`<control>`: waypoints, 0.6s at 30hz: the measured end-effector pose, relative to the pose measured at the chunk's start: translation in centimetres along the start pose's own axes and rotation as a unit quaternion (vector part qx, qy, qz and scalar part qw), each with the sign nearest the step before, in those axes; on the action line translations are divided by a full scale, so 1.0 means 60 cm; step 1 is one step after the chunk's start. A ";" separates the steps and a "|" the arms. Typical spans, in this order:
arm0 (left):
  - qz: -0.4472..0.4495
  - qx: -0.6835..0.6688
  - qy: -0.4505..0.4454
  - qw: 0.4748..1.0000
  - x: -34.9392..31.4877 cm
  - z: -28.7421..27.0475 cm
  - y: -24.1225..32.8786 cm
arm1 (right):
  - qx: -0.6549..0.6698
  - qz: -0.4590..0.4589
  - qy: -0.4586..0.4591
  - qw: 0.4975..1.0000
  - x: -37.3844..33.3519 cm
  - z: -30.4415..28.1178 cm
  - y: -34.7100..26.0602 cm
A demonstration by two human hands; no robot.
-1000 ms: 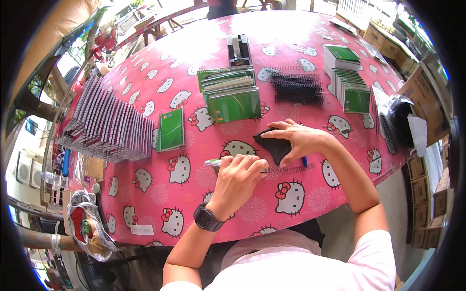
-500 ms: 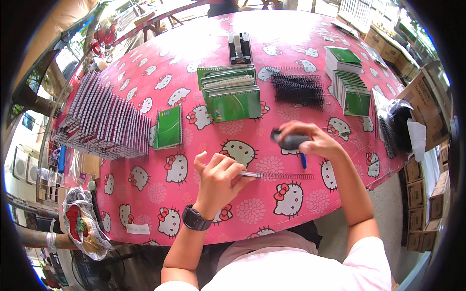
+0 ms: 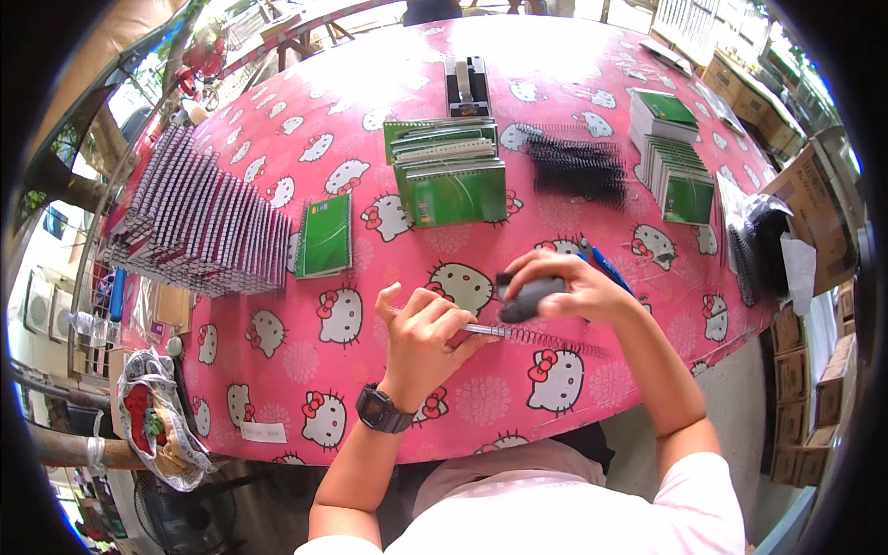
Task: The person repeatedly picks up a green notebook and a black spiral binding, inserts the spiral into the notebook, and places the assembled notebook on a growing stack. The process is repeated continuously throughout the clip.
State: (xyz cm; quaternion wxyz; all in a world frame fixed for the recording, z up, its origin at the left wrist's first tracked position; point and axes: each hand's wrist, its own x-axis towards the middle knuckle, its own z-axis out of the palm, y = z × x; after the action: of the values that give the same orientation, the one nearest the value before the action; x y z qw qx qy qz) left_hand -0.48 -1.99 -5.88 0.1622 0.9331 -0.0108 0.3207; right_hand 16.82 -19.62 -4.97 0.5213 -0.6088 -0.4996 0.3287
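Note:
My left hand [image 3: 425, 338], with a dark watch at its wrist, is closed on a thin notebook [image 3: 476, 329] seen edge-on, mostly hidden by the fingers. From the notebook's right end a dark spiral binding coil [image 3: 550, 342] sticks out over the table, its far end blurred. Just above the coil, my right hand [image 3: 569, 282] grips a black rounded hand tool [image 3: 534, 298], whose exact kind I cannot make out. The tool's lower end is close to the coil; whether they touch I cannot tell. A blue pen-like object [image 3: 608, 270] shows beside the right hand.
Green notebooks [image 3: 460, 196] stand in a middle stack, with one green notebook [image 3: 326, 236] lying left. A tall stack of spiral-bound books [image 3: 199, 222] fills the left. Black coils [image 3: 575, 168] lie right of centre, near more green-covered pads [image 3: 686, 190]. A tape dispenser [image 3: 467, 88] stands behind.
My right hand has brought the black tool left and down, closer to the coil. The coil's free end now slants lower and is blurred. My left hand keeps its hold on the notebook.

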 end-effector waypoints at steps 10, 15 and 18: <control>-0.042 -0.009 0.015 0.999 -0.010 0.013 -0.005 | 0.078 -0.023 -0.036 0.996 0.010 0.033 -0.029; -0.046 -0.029 0.027 0.998 -0.019 0.013 -0.008 | 0.089 0.001 -0.028 0.996 0.019 0.027 -0.027; -0.038 -0.037 0.027 0.998 -0.017 0.005 0.001 | -0.151 0.049 -0.012 0.987 0.024 0.036 -0.006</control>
State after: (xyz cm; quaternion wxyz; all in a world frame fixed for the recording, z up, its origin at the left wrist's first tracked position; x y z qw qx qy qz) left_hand -1.11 -2.21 -6.67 0.2086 0.9171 0.0171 0.3392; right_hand 15.14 -17.59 -4.97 0.4006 -0.7006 -0.5191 0.2814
